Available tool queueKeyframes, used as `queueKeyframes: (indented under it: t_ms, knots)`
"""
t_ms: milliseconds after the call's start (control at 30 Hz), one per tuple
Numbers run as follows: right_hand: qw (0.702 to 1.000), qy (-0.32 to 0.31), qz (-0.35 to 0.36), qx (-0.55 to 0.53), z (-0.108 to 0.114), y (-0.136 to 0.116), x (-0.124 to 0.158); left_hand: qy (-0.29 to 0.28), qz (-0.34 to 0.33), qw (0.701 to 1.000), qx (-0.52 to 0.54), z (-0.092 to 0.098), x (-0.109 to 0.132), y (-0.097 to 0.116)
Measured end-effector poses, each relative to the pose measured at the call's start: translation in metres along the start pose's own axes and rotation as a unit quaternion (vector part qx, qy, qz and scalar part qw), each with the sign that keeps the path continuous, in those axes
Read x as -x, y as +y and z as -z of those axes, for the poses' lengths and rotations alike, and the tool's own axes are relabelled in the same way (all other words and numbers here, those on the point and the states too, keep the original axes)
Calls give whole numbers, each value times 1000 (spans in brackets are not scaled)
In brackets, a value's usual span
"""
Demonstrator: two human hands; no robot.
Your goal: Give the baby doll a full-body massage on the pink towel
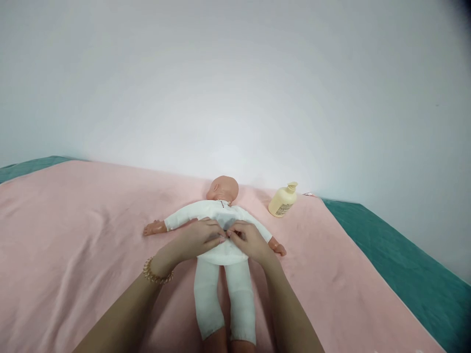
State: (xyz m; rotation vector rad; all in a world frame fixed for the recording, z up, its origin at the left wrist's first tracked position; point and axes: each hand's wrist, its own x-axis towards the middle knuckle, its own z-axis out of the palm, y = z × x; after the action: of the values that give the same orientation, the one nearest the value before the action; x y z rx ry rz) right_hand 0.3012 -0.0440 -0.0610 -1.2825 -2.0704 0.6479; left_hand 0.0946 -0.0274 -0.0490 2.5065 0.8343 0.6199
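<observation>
A baby doll (pixel 222 193) in white clothes lies on its back on a pink blanket (pixel 73 235), head toward the wall. My left hand (pixel 200 238) and my right hand (pixel 248 240) meet over the doll's belly. Both have their fingers pinched together on the front of the doll's white top (pixel 206 213). A beaded bracelet (pixel 156 274) circles my left wrist. The doll's arms stretch out to either side, and its white-trousered legs (pixel 224 294) point toward me.
A cream pump bottle (pixel 282 200) lies tilted on the blanket to the right of the doll's head. Teal bedding (pixel 397 264) shows beyond the blanket's right edge and at the far left. A plain white wall rises behind.
</observation>
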Motion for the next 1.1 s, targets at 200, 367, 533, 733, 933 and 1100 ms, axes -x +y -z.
queueKeyframes:
  t_ms: [200, 367, 533, 733, 933, 1100]
  knots:
    - [988, 153, 31, -14, -9, 18, -6, 158, 24, 987, 27, -15, -8, -24]
    - [991, 131, 16, 19, -16, 25, -9, 168, 31, 985, -16, -28, -11, -34]
    - [996, 85, 9, 32, -17, 20, -14, 140, 42, 989, -9, -35, -13, -38]
    - [998, 55, 1, 40, -16, 22, -17, 132, 46, 990, -8, -34, -14, -39]
    - [997, 54, 2, 52, -18, 24, -18, 133, 49, 990, -12, -36, -14, -38]
    - [994, 83, -8, 66, -20, 22, -23, 126, 44, 991, 9, -32, -15, -38]
